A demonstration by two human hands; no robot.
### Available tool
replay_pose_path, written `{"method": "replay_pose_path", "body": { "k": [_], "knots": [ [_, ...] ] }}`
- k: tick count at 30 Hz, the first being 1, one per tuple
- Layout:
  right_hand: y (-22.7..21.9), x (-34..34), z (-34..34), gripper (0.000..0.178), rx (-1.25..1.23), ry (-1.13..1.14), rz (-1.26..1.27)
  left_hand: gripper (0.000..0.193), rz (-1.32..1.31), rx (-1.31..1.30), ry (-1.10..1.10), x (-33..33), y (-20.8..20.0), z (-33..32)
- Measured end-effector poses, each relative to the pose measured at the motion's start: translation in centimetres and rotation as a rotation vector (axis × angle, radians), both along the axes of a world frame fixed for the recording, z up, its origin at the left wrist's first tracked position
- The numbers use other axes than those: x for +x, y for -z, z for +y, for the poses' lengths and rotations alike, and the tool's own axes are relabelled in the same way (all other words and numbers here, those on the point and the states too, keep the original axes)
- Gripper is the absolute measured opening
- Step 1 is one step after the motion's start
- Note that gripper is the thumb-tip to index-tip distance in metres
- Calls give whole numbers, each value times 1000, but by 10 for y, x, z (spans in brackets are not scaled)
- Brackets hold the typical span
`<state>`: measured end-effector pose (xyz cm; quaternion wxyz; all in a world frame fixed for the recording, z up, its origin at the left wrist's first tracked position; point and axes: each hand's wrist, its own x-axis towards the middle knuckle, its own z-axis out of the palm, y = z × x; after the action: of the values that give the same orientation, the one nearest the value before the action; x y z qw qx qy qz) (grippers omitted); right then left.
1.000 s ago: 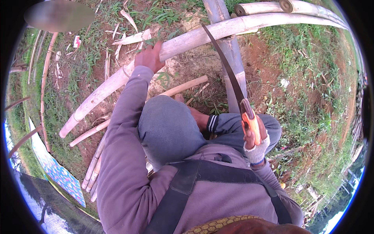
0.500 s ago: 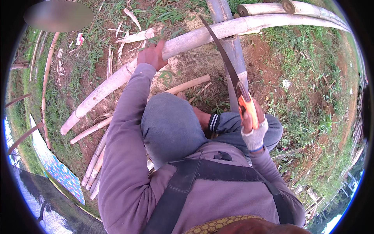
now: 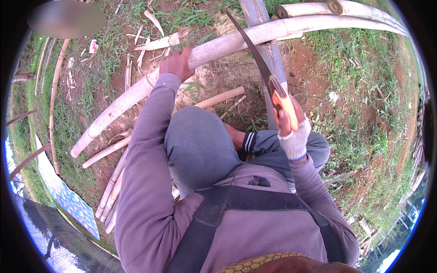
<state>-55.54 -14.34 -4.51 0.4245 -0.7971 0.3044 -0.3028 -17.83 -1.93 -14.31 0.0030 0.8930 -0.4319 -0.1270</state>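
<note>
A long pale bamboo pole [image 3: 223, 47] runs across the upper part of the view, from the left middle to the upper right. My bare left hand [image 3: 178, 65] grips it left of centre, its fingers wrapped round the far side. In a fingerless white knit glove, my right hand [image 3: 293, 129] is closed on the orange handle of a hand saw [image 3: 257, 57]. The saw's long, dark, curved blade crosses the pole just left of a grey support pole [image 3: 271, 59], its tip reaching past the far side. Whether the teeth have cut into the bamboo cannot be made out.
Two more bamboo lengths [image 3: 305, 11] lie at the upper right. A short bamboo piece [image 3: 221, 97] rests beyond my bent knee [image 3: 200, 150]. Several cut poles [image 3: 111, 191] are at my left, with a patterned blue sheet [image 3: 68, 200] farther out. Grass, red soil and bamboo scraps surround them.
My right hand and the saw have slid a little away from me and to the left, pushing the blade farther across the pole. My left hand keeps its grip.
</note>
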Motion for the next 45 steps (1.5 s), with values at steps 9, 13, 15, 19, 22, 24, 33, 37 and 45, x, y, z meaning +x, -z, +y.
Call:
{"method": "replay_pose_path", "body": {
  "k": [9, 13, 15, 19, 22, 24, 33, 37, 45],
  "knots": [
    [11, 76, -38, 51, 40, 19, 87, 83, -1, -40, 7, -7, 4, -8],
    [26, 98, -42, 42, 69, 63, -20, 77, -11, -14, 11, -2, 2, -3],
    [34, 84, -40, 40, -25, -21, -54, 77, -18, -14, 7, -1, -3, -2],
    [24, 98, -37, 31, 56, 40, -40, 78, -19, -5, 10, -3, 2, -7],
    [-18, 126, -49, 32, 27, 62, 104, 79, -11, -7, 15, -2, 2, -5],
    [-26, 129, -55, 34, 21, 66, 109, 79, -12, -22, 21, -1, 0, -5],
    [-40, -67, 42, 18, 69, 95, 270, 76, 13, -24, -11, -4, -1, 2],
    [19, 52, -31, 22, -451, 0, 118, 77, 17, -23, 11, -9, 2, -6],
    [3, 18, -3, 25, -142, 79, 53, 77, 8, -15, -3, 4, -8, -6]
  ]
}}
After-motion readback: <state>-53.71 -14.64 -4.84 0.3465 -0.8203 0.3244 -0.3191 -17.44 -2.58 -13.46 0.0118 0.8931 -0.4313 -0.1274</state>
